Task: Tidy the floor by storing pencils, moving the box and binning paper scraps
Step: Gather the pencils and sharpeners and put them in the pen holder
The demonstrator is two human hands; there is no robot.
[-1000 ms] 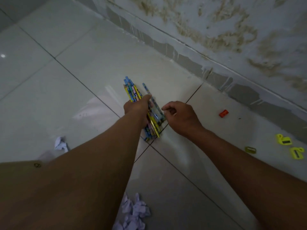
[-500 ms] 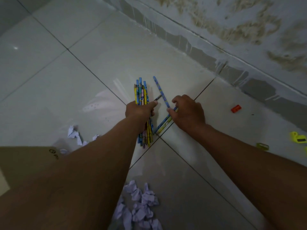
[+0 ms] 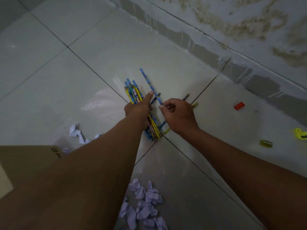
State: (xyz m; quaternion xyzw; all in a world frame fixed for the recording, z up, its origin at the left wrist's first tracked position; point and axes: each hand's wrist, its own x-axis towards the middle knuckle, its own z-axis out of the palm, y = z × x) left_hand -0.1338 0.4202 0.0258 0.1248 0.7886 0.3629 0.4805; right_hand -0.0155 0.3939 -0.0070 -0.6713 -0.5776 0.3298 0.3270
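The left hand (image 3: 138, 108) grips a bundle of pencils (image 3: 133, 92), fingers curled round it and thumb extended along its top; the bundle lies low over the floor (image 3: 103, 52), its far ends pointing toward the wall (image 3: 240, 19) and its near ends at the junction of four tiles. The right hand (image 3: 178, 116) pinches a single blue pencil (image 3: 149, 83) between thumb and forefinger near its lower end; this pencil slants up and away, just beside the bundle. More loose pencils (image 3: 163, 124) lie on the floor under the right hand, with ends showing on both sides of it; their count cannot be told. A cardboard box (image 3: 25, 161) sits at the left edge of the view, partly hidden by the left forearm. Crumpled paper scraps (image 3: 146, 205) lie in a heap on the floor between the forearms, near the bottom edge; further scraps (image 3: 75, 131) lie beside the far corner of the box. An orange sharpener (image 3: 239, 106) rests on the floor near the wall base, well apart from the pencils. A green sharpener (image 3: 265, 143) and a yellow sharpener (image 3: 300, 133) lie near the right edge of the view.
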